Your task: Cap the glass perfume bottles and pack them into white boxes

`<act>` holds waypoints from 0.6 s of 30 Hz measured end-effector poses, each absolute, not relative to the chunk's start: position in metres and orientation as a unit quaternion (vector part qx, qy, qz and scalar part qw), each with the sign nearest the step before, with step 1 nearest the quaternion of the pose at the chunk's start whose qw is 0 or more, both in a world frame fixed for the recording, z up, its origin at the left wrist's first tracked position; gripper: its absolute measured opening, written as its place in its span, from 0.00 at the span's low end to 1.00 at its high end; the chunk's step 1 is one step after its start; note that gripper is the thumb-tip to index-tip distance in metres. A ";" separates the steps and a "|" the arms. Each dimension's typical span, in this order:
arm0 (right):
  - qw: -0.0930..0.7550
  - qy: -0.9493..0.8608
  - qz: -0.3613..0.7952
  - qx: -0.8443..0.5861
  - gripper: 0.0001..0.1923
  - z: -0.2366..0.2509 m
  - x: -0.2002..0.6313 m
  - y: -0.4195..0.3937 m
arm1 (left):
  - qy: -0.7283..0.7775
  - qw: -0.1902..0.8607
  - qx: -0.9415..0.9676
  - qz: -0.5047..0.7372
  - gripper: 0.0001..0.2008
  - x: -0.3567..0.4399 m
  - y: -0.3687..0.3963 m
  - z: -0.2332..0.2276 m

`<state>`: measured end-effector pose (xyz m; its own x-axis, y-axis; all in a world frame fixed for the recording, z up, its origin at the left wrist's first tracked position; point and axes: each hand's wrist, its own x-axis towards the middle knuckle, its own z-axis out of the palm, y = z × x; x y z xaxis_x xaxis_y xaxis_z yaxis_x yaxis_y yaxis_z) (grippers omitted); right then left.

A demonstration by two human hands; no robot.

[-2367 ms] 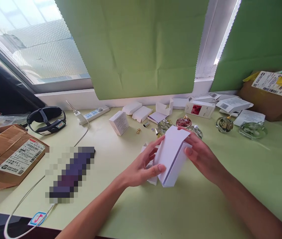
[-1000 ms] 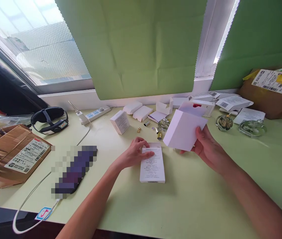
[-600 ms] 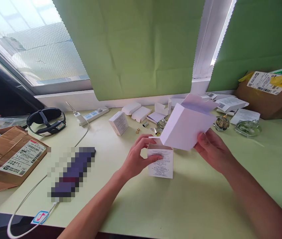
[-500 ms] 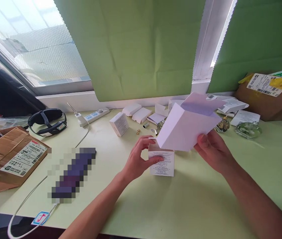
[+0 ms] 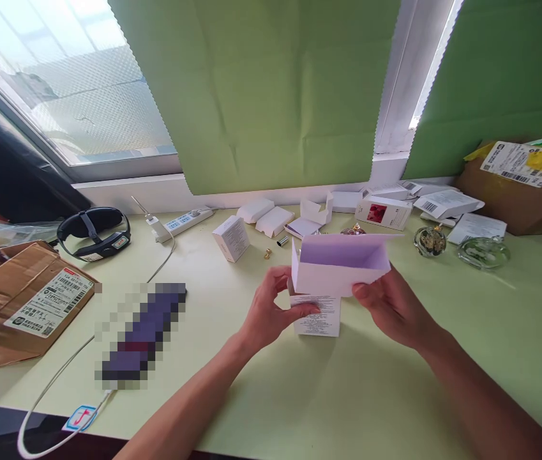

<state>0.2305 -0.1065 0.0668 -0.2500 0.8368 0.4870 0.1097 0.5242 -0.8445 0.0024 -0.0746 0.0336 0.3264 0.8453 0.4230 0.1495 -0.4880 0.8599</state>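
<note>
A small white box (image 5: pixel 316 316) with printed text stands upright on the pale green table (image 5: pixel 347 396), and my left hand (image 5: pixel 273 306) grips its left side. My right hand (image 5: pixel 388 306) holds a folded white card sleeve (image 5: pixel 340 265), open side up, directly over that box and touching its top. The sleeve hides the box's upper part.
Behind lie several small white boxes (image 5: pixel 231 237), gold and silver caps (image 5: pixel 267 253), round glass bottles (image 5: pixel 431 241) and a red-printed box (image 5: pixel 383 212). A power strip (image 5: pixel 182 222), black headset (image 5: pixel 93 231), cardboard parcels (image 5: pixel 22 300) (image 5: pixel 522 185) and a white cable (image 5: pixel 55 383) flank the sides.
The sleeve and box were parted; my left hand stood the printed box upright, and my right hand swung the sleeve back down over its top.
</note>
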 end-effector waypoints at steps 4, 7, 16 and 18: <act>0.494 -0.724 0.328 -0.351 0.21 0.061 0.233 -0.112 | 0.332 0.382 0.725 0.467 0.29 0.002 -0.076 0.034; 0.474 -0.741 0.316 -0.355 0.23 0.060 0.232 -0.114 | 0.347 0.380 0.726 0.456 0.28 0.003 -0.078 0.034; 0.509 -0.721 0.291 -0.370 0.14 0.074 0.234 -0.110 | 0.320 0.357 0.741 0.471 0.27 0.003 -0.077 0.034; 0.512 -0.726 0.265 -0.375 0.12 0.076 0.233 -0.109 | 0.322 0.355 0.743 0.468 0.27 0.003 -0.077 0.034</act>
<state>0.2333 -0.1091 0.0762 -0.1939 0.8158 0.5449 0.2731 0.5784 -0.7687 0.0033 -0.0774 0.0341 0.3557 0.8096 0.4669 0.1463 -0.5417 0.8277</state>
